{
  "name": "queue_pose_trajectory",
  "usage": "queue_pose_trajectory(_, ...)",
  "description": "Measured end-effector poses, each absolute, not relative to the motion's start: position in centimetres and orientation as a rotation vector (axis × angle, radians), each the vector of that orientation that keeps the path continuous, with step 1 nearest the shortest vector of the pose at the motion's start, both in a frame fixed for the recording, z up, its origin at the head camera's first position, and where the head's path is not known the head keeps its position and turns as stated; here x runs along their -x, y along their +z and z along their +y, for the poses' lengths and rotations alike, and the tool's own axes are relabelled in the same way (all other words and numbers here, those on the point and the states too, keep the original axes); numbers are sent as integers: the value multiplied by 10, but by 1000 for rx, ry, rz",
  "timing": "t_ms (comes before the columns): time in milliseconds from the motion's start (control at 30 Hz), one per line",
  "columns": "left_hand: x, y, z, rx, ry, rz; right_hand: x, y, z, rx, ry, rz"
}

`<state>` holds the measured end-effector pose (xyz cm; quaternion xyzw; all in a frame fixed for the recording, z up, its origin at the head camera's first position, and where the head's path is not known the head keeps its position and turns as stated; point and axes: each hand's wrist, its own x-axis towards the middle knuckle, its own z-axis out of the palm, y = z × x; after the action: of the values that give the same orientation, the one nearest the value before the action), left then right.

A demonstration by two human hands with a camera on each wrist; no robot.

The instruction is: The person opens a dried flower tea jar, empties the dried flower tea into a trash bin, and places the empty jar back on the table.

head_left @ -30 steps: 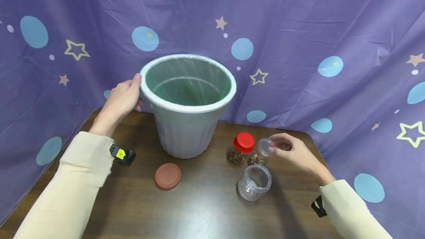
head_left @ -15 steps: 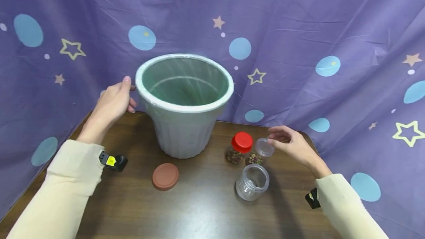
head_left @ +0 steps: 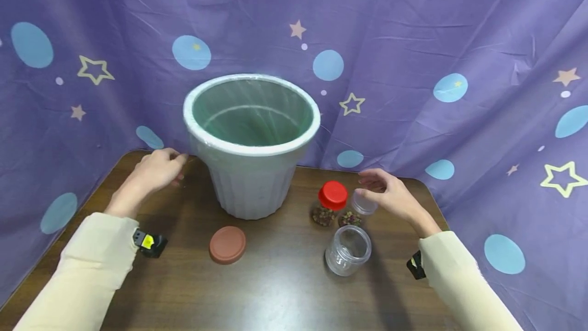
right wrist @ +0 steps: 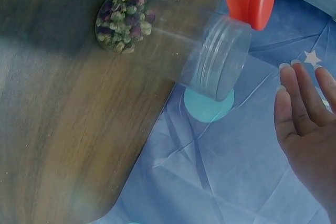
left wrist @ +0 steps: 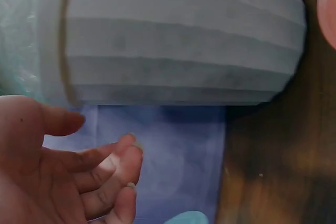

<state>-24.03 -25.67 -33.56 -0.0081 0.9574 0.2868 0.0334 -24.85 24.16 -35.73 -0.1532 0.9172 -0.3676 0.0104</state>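
Observation:
My left hand (head_left: 158,170) hovers left of a tall pale ribbed bin (head_left: 250,183). In the left wrist view its fingers are loosely bent, apart from the bin and holding nothing. My right hand (head_left: 388,195) is above a clear-lidded jar (right wrist: 173,43) with dried flower buds at its bottom. Relaxed fingers stand apart from this jar in the right wrist view. Just left of it is a jar with a red lid (head_left: 333,195), also with dried buds inside. An uncovered clear jar (head_left: 347,252) stands nearer me.
A round reddish-brown lid (head_left: 227,244) lies on the wooden table (head_left: 184,290) in front of the bin. Clear plastic lines the bin's inside. A purple curtain (head_left: 395,45) with stars and dots hangs close behind the table.
My left hand has come off the bin's rim and dropped lower beside it. My right hand has moved slightly left over the clear-lidded jar, toward the red lid.

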Motion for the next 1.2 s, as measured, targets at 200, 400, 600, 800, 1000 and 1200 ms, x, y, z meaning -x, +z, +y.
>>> queue_pose_trajectory(200,238,-361,-255,-171,738,2876,251,-363,234,481,-1155,2848)
queue_pose_trajectory(400,229,-384,-247,-328,664,2675,253,-373,229,460,-1126,2840)
queue_pose_trajectory(600,223,-388,-232,-436,491,2696,257,-377,222,485,-1064,2866)
queue_pose_trajectory(800,216,-390,-211,-535,368,2674,260,-381,216,511,-937,2879)
queue_pose_trajectory(1000,212,-391,-193,-601,360,2689,263,-385,209,529,-834,2904)
queue_pose_trajectory(1200,213,-399,-173,-636,443,2689,266,-385,202,545,-737,2937)
